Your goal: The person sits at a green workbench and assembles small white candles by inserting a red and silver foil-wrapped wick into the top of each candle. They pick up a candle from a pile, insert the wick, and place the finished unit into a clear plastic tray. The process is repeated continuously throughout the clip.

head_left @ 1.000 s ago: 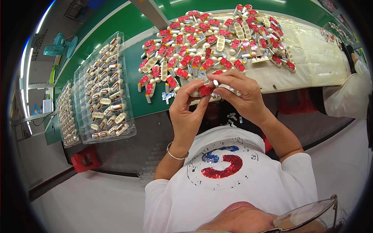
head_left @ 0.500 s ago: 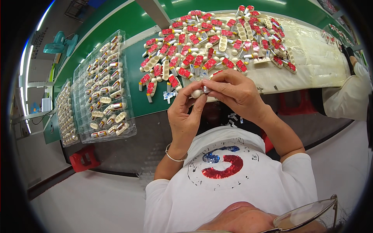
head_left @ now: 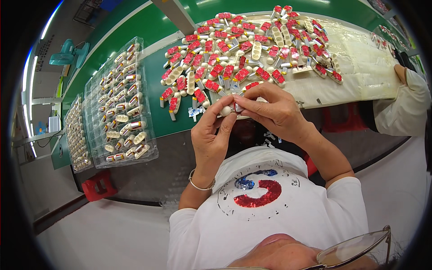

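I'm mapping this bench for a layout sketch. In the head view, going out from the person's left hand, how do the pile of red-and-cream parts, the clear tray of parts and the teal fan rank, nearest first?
From the left hand:
1. Pile of red-and-cream parts, on the green table just above the hands.
2. Clear tray of parts, off to the left.
3. Teal fan, far upper left, beyond the tray.

A long green bench (head_left: 135, 40) ran across the room. A teal fan (head_left: 67, 51) stood at its far left end. Bright strip lights (head_left: 27, 90) curved along the left wall above a pale floor (head_left: 112, 234).
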Demonstrator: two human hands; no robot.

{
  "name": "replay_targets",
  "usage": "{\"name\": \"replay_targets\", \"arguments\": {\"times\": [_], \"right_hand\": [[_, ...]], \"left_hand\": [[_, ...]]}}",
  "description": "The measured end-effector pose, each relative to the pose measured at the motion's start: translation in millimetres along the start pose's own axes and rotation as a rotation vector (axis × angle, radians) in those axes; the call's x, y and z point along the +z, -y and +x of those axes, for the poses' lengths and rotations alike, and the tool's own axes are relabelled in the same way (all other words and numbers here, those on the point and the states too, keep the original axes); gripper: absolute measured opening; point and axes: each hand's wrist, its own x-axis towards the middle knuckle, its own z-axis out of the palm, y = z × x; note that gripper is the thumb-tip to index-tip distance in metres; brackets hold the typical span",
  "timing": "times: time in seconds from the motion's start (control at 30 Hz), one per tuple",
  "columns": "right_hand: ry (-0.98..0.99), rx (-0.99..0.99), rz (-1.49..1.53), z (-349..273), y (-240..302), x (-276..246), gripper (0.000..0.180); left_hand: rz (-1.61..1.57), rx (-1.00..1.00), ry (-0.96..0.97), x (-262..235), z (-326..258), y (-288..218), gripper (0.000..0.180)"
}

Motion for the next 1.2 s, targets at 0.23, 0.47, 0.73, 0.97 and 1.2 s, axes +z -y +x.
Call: {"name": "replay_targets", "arguments": {"times": [0.23, 0.47, 0.73, 0.97, 1.2], "right_hand": [[0.066, -0.027, -0.133, -7.7, 1.4, -0.2, 0.032], [0.016, 0.06, -0.015, -7.2, 0.4, 2.0, 0.032], [-0.067, 0.417, 0.44, -13.6, 4.9, -6.7, 0.039], [-0.167, 0.373, 0.439, -15.1, 5.2, -0.8, 0.032], [-0.196, 0.498, 0.833, -23.4, -2.1, 9.5, 0.021]], "left_hand": [[-0.064, -0.059, 0.027, 1.2, 1.0, 9.3, 0.038], [-0.243, -0.154, -0.078, 6.7, 10.0, 22.1, 0.03], [-0.449, -0.119, -0.125, 14.1, 14.3, 14.0, 0.02], [-0.414, -0.121, -0.122, 16.6, 11.4, 15.5, 0.02], [-0.233, -0.009, -0.107, 19.7, 6.0, 13.4, 0.021]]}}
